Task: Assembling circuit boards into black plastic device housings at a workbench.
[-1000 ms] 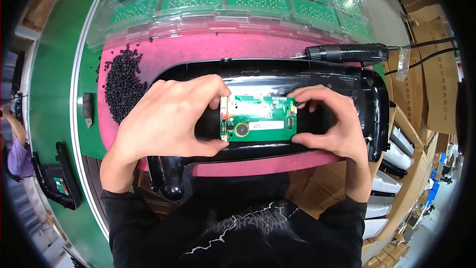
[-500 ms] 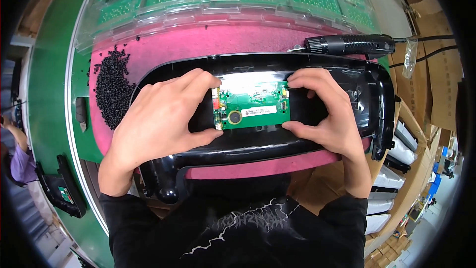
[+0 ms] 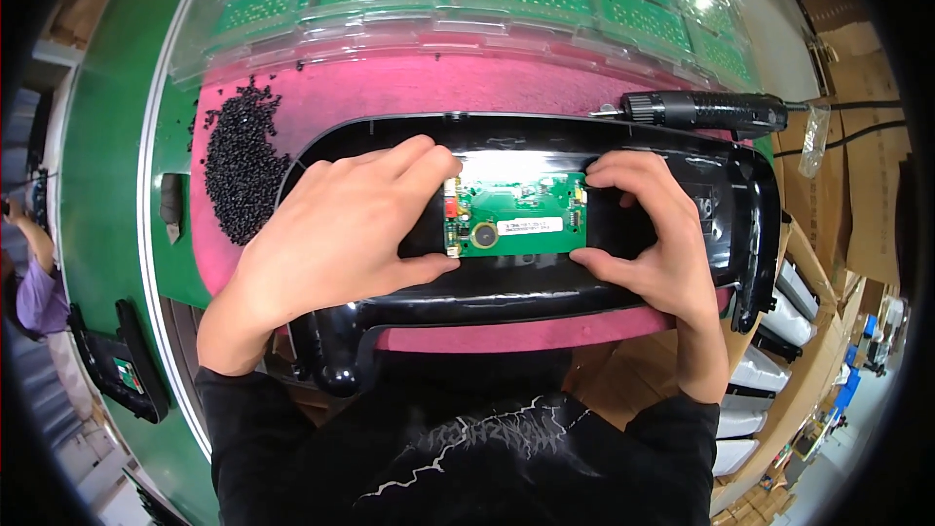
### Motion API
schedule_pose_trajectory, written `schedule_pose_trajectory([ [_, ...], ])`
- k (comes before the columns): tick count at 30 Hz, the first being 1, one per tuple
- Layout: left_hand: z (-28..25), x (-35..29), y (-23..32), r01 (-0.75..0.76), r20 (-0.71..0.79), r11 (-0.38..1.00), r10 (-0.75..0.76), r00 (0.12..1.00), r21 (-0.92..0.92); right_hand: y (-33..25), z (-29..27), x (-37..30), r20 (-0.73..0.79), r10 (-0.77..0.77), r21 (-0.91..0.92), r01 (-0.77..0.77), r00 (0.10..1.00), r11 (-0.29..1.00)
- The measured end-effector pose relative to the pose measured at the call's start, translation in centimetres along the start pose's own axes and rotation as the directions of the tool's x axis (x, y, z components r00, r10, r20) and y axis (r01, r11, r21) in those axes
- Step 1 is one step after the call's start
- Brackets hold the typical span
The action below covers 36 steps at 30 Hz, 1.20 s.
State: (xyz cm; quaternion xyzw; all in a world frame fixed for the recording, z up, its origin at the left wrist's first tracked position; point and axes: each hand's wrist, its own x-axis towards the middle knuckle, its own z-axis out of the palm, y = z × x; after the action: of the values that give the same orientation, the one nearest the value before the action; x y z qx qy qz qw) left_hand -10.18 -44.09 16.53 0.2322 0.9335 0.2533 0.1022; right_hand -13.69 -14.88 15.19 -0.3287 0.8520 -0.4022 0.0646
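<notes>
A green circuit board (image 3: 531, 205) with a white label and a small round part lies level over the middle of a black plastic housing (image 3: 545, 292). My left hand (image 3: 351, 214) grips the board's left end, thumb at the near corner and fingers at the far one. At its right end, my right hand (image 3: 654, 219) holds it the same way, thumb near and fingers far. Whether the board rests fully on the housing beneath, I cannot tell.
A heap of small black screws (image 3: 239, 161) lies on the pink mat (image 3: 390, 83) at left. Behind the housing is a black electric screwdriver (image 3: 706, 111) with cables. Clear trays (image 3: 467, 39) of green boards stand at the back. Another black housing (image 3: 122, 370) sits at far left, near a person in purple.
The whole view has shifted, so the board, housing and mat appear slightly farther right. Both hands keep their hold on the board's ends.
</notes>
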Motion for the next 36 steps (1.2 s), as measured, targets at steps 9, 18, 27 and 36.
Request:
schedule_pose_trajectory([
  [9,-0.2,-1.2,-0.4,-0.061,-0.034,0.997,0.059,0.998,-0.047,-1.1,0.1,0.0,0.035,0.111,-0.094,-0.107,0.993,0.99],
  [18,-3.5,-2.7,-6.6,0.385,-0.668,0.907,-0.18,0.722,0.173,5.6,-10.4,-2.2,-0.557,0.117,-0.374,-0.374,0.822,0.849],
  [27,-3.3,-2.2,-9.2,0.532,-0.507,0.826,-0.382,0.772,0.188,7.4,-12.7,1.1,-0.499,0.406,-0.261,-0.58,0.766,0.772],
  [36,-3.4,-1.3,-10.2,0.45,-0.572,0.892,-0.346,0.744,0.045,2.2,-5.2,6.5,-0.722,0.14,0.3,0.125,0.677,0.946],
])
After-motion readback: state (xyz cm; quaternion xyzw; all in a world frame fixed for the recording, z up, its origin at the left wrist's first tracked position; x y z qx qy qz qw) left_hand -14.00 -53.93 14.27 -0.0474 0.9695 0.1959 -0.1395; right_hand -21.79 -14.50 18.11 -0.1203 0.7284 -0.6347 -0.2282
